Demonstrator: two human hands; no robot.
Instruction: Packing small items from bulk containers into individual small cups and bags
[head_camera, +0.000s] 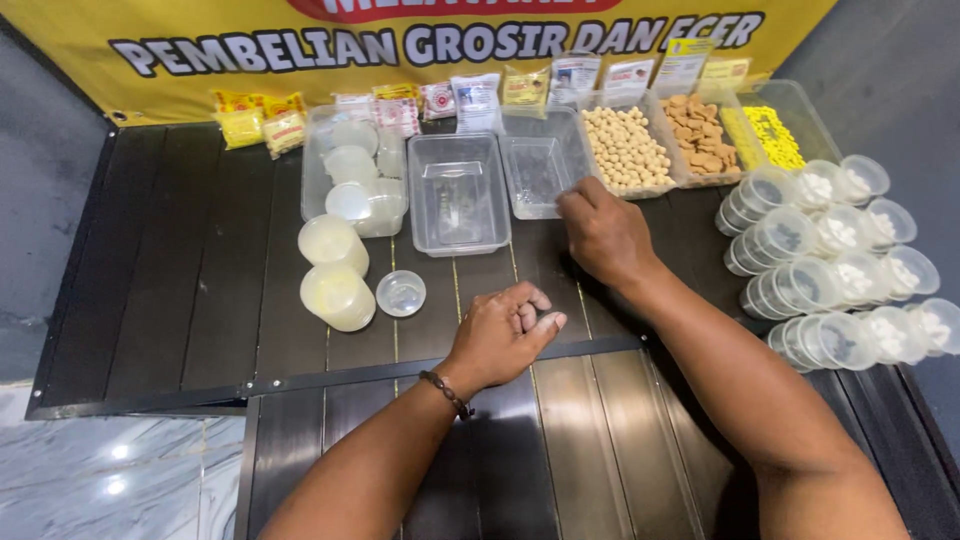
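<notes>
My left hand (500, 335) rests on the dark slatted table (200, 300) as a loose fist. A small pale, clear-looking piece (549, 321) shows between its thumb and fingers; I cannot tell what it is. My right hand (603, 232) reaches further back. Its curled fingertips sit at the front right corner of an empty clear tray (540, 165), beside a tray of round beige snacks (625, 150). Whether those fingers pinch anything is hidden. A small open clear cup (401, 293) stands left of my left hand.
Two stacks of cloudy lidded cups (335, 270) lie at the left, and a larger empty clear tray (458, 190) sits behind them. Trays of brown biscuits (700, 140) and yellow pieces (770, 135) stand at the back right. Several rows of filled clear cups (840, 260) lie on the right. Snack packets line the yellow banner.
</notes>
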